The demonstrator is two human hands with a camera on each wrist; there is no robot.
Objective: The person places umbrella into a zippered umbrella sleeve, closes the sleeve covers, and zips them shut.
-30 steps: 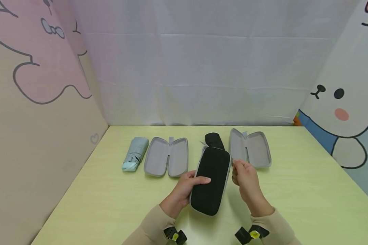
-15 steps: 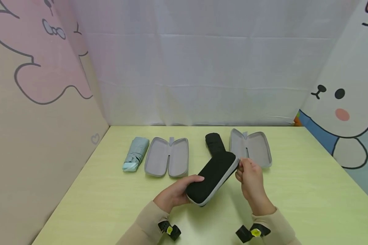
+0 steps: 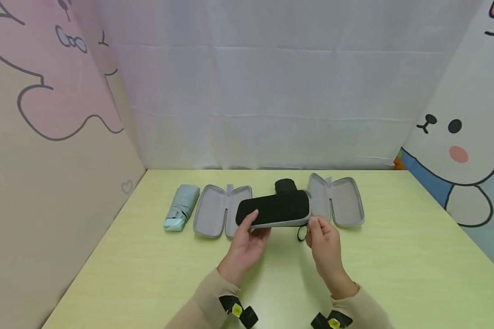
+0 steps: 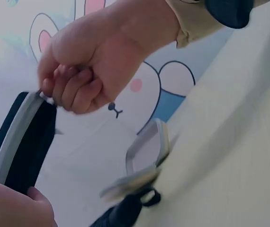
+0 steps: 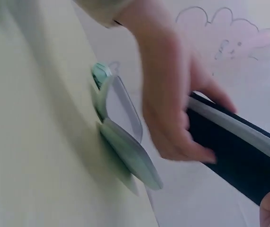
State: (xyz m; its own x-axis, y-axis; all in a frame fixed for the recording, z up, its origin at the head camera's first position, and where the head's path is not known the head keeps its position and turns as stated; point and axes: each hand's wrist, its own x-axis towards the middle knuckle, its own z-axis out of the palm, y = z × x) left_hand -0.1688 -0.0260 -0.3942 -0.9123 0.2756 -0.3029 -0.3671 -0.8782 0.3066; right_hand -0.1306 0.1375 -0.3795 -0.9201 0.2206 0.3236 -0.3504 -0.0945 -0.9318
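Pretty bright and even in the head view, mostly sharp, with soft shadows on the tabletop (image 3: 288, 274) low in the frame and a pinkish tint on the cloth backdrop (image 3: 169, 82), upper left. Way hazier and bluer in both wrist views. Kinda smeared around the left hand (image 5: 166, 90), center of the right wrist shot.

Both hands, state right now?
Left hand: holding the black-and-grey oblong fabric case.
Right hand: closed, pinching what looks like the small metal zip pull at the case's end.
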